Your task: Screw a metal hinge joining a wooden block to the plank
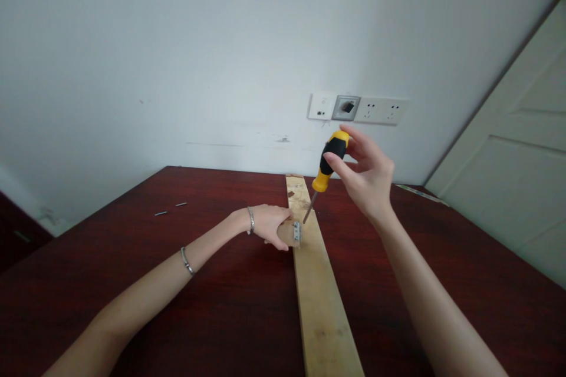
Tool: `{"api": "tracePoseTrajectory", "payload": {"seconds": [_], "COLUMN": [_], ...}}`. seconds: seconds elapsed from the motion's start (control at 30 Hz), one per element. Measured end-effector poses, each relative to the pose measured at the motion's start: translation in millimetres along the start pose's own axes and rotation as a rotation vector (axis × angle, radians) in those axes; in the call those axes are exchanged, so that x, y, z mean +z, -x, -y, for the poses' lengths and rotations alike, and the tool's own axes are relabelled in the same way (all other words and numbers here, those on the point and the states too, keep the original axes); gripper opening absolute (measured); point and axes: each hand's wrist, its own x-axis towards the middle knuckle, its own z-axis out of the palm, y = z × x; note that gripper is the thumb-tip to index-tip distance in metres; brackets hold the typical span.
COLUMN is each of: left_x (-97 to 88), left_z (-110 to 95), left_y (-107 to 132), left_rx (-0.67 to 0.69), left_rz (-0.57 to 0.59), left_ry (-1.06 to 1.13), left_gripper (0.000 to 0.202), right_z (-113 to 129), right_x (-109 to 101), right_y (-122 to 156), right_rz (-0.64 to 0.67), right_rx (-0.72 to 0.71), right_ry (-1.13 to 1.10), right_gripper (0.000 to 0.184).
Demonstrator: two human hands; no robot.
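My right hand (369,171) grips a yellow and black screwdriver (332,156) by its handle, thumb on the near side. The shaft slants down to the left, its tip just right of a small metal hinge (298,231); whether it touches anything I cannot tell. My left hand (269,225) is closed around a small wooden block (286,234), which bears the hinge on its right end. This block rests at the left edge of a long wooden plank (321,283) that runs away from me across the table.
Two screws or nails, one a thin metal pin (161,213), lie on the dark red table (212,318) at the left. Behind the table stands a white wall with several sockets (380,111). A panelled white door (522,147) is at the right.
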Motion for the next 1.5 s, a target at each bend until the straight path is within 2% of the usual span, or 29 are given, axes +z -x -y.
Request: {"api": "tracePoseTrajectory", "payload": {"seconds": [0.2, 0.63, 1.5], "left_x": [2.0, 3.1, 5.1], "left_z": [-8, -4, -4], "left_y": [0, 0, -2], "left_rx": [0.031, 0.056, 0.063], "left_rz": [-0.051, -0.036, -0.016], "left_ry": [-0.049, -0.117, -0.128], "left_gripper": [0.073, 0.070, 0.072], "right_z": [0, -6, -7], "right_x": [4, 15, 17], "right_y": [7, 10, 12], "right_rz": [0.025, 0.046, 0.095], "right_rx": [-0.041, -0.111, -0.143], "right_ry": [-0.002, -0.021, -0.018], "right_gripper": [0.050, 0.050, 0.051]}}
